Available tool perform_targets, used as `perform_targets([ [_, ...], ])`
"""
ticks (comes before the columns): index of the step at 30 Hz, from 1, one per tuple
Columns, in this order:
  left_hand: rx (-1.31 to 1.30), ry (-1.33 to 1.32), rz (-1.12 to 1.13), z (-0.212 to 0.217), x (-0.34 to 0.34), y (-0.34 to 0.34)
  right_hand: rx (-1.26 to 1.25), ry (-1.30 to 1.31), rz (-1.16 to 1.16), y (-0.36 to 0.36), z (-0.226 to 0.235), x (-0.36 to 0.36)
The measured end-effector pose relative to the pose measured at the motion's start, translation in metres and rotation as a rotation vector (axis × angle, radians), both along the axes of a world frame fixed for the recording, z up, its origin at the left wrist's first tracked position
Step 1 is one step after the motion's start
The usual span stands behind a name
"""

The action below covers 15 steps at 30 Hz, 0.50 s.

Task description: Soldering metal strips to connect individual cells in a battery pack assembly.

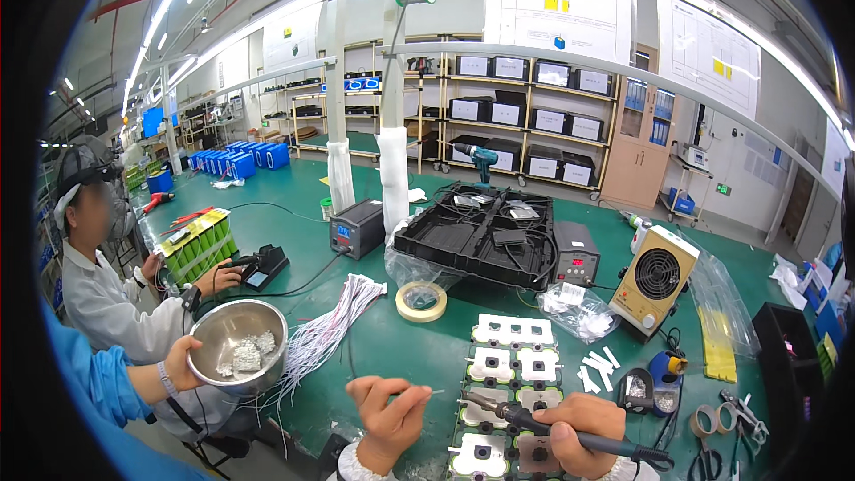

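Soldering iron (521, 417) is held at the lower right of centre in the head view, its dark handle (628, 451) clamped in the right hand (579, 432), while a thin strand (435, 391) seems pinched between left hand (392, 414) fingertips. Light and rigid handling is expected, with grip best taken behind the likely hot metal tip (472, 398); the strand is judged easily bent.

A workshop for electronics assembly. On the green tabletop (298, 185) lies a black tray (441, 247); just left of the tray stands a soldering station (356, 233), right of it a fan (659, 276), at its far edge a drill (482, 157). On the tray's near side, a soldering iron (525, 419) is held over modules (487, 396). Beyond the tray, shelves (534, 86) carry boxes (508, 116); left of it is a co-worker (114, 294).
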<state>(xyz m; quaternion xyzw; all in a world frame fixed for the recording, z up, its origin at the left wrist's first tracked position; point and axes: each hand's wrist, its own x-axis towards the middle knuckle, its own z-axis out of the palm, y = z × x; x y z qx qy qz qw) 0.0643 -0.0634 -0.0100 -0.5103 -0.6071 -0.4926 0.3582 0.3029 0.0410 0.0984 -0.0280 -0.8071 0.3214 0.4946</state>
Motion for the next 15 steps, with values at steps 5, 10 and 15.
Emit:
perform_targets([
  [5, 0.002, 0.057, -0.036, -0.008, 0.014, -0.038, 0.047, 0.040, 0.053, -0.013, 0.008, 0.011],
  [10, 0.067, 0.075, -0.204, -0.023, 0.019, -0.045, -0.004, 0.074, 0.092, -0.029, 0.004, 0.012],
  [15, 0.058, 0.071, -0.237, -0.031, 0.022, -0.042, 0.005, 0.096, 0.057, -0.033, 0.001, 0.009],
])
